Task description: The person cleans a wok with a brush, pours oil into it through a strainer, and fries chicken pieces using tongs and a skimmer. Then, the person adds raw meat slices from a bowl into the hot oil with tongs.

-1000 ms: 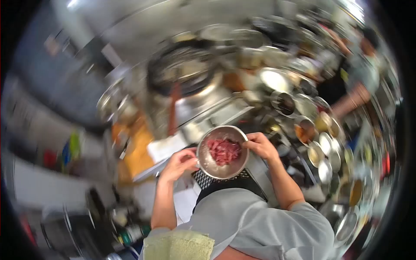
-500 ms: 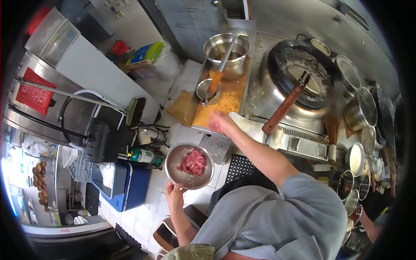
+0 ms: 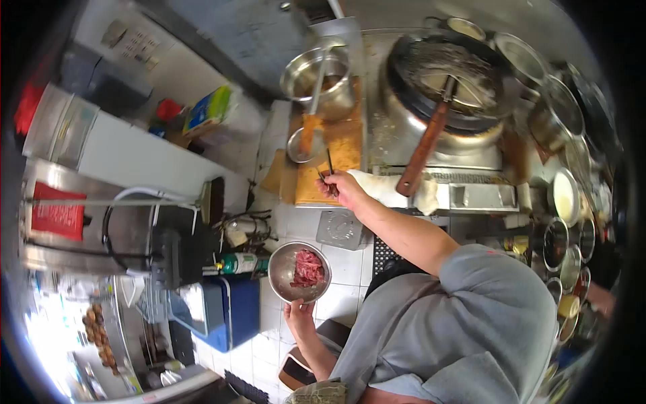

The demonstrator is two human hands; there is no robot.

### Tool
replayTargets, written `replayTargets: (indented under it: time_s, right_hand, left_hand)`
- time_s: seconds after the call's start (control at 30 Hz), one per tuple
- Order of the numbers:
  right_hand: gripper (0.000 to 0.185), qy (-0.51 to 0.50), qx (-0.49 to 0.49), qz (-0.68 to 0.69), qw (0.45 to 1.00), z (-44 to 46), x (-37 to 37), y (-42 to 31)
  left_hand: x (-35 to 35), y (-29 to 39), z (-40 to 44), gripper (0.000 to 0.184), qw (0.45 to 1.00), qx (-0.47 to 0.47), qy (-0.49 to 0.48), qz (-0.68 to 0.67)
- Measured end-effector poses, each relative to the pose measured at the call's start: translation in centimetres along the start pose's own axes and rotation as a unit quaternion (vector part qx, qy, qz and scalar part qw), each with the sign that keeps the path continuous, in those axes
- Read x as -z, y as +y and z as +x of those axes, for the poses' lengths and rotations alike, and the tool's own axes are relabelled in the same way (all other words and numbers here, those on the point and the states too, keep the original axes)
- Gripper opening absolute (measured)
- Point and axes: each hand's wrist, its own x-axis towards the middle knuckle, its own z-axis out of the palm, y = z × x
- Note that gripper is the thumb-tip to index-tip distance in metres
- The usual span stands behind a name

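Note:
My left hand point(image 3: 299, 315) grips the near rim of a steel bowl point(image 3: 282, 264), held over the floor. Sliced red meat point(image 3: 307, 269) lies in the bowl. Above the front edge of an orange-brown board point(image 3: 346, 151), my right hand point(image 3: 336, 186) is closed round a thin dark utensil point(image 3: 330, 161), perhaps chopsticks. Close to that hand are a small metal bowl point(image 3: 301, 145) with an orange-handled ladle point(image 3: 313, 121) across it and a large steel pot point(image 3: 334, 101). A white cloth point(image 3: 383, 188) lies to the right of my right hand.
A black wok point(image 3: 464, 114) with a wooden-handled tool point(image 3: 427, 148) stands on the stove. Pots and bowls point(image 3: 566, 195) crowd the right side. A blue bin point(image 3: 239, 313) and a green cylinder point(image 3: 239, 263) stand at the left. Part of another person point(image 3: 599, 297) shows at far right.
The view has turned towards the left side of the kitchen. My right hand left the bowl, reached to the board and took hold of the thin dark utensil. My left hand still holds the bowl.

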Motion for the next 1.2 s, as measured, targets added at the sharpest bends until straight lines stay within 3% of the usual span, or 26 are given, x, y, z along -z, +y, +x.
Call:
replayTargets:
  time_s: [0.17,0.3,0.43,0.53,0.57,0.63,0.73,0.87,0.97,1.07,1.1,1.17,1.2]
  right_hand:
    - [0.046,-0.065,-0.04,-0.101,0.992,-10.0,4.0,-3.3]
    - [0.038,-0.054,-0.056,-0.203,0.976,-20.4,9.9,-4.2]
    - [0.021,0.09,-0.007,-0.359,0.929,-32.0,11.3,-7.0]
    - [0.015,0.228,0.093,-0.373,0.894,-36.4,13.4,-9.1]
    - [0.013,0.304,0.136,-0.447,0.83,-37.2,12.6,-10.4]
    - [0.011,0.374,0.304,-0.644,0.594,-35.9,17.1,-11.2]
    - [0.014,0.418,0.177,-0.684,0.571,-34.0,25.4,-12.0]
    - [0.03,0.42,0.293,-0.579,0.634,-36.0,23.2,-15.3]
    - [0.042,0.354,0.308,-0.316,0.825,-40.9,16.3,-19.8]
    - [0.044,0.245,0.338,-0.416,0.808,-43.2,15.5,-23.8]
    - [0.039,0.214,0.34,-0.472,0.785,-43.8,15.2,-25.4]
    - [0.04,0.155,0.465,-0.677,0.549,-43.2,14.3,-28.1]
    - [0.039,0.14,0.476,-0.735,0.462,-43.1,13.1,-29.2]
  left_hand:
    - [-3.2,-0.1,3.3,0.027,0.987,0.02,-0.142,0.069]
    - [-7.1,1.0,3.7,0.034,0.964,0.118,-0.229,0.064]
    - [-9.9,2.6,4.0,0.05,0.929,0.162,-0.33,0.048]
    - [-13.9,4.3,2.3,0.052,0.906,0.156,-0.392,0.03]
    - [-15.3,4.5,1.4,0.048,0.901,0.155,-0.404,0.018]
    - [-18.4,4.4,-1.0,0.047,0.897,0.139,-0.418,0.016]
    - [-21.9,2.1,-3.2,0.045,0.892,0.129,-0.434,0.021]
    - [-26.4,-1.9,-7.4,0.047,0.887,0.133,-0.443,0.021]
    - [-28.4,-4.4,-9.8,0.041,0.897,0.113,-0.427,0.035]
    - [-30.0,-6.6,-11.4,0.036,0.899,0.089,-0.426,0.051]
    - [-30.6,-6.9,-12.2,0.02,0.904,0.071,-0.417,0.061]
    - [-31.1,-8.2,-12.8,0.008,0.909,0.044,-0.411,0.046]
    - [-31.5,-8.5,-13.1,0.009,0.91,0.043,-0.411,0.045]
